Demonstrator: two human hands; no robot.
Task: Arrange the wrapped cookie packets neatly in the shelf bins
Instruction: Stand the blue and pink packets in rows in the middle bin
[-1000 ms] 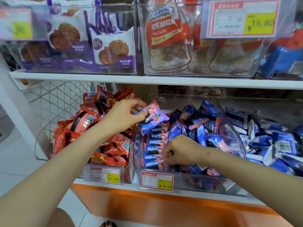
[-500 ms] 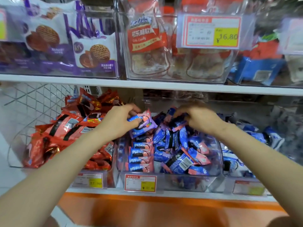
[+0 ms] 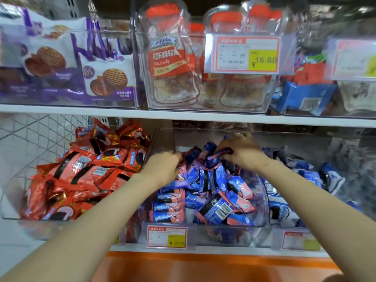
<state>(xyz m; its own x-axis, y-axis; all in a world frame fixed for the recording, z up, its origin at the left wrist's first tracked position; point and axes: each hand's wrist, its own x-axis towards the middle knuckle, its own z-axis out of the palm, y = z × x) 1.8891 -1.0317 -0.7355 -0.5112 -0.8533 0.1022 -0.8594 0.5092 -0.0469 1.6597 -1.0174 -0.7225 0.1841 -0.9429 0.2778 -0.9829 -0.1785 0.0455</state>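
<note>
In the clear middle bin [image 3: 262,202], the left hand [image 3: 162,167], which was lifting a pink-and-blue packet [image 3: 181,176] moments ago, is now pressing it, fingers closed, onto the row, while the right hand [image 3: 242,151] is pinching another blue packet [image 3: 222,153] further back.

Cookie packets [image 3: 205,192] in middle bin [image 3: 262,192]

Blue-and-pink cookie packets [image 3: 213,192] fill the clear middle bin [image 3: 262,192], some stacked flat at its left, others jumbled.
</note>
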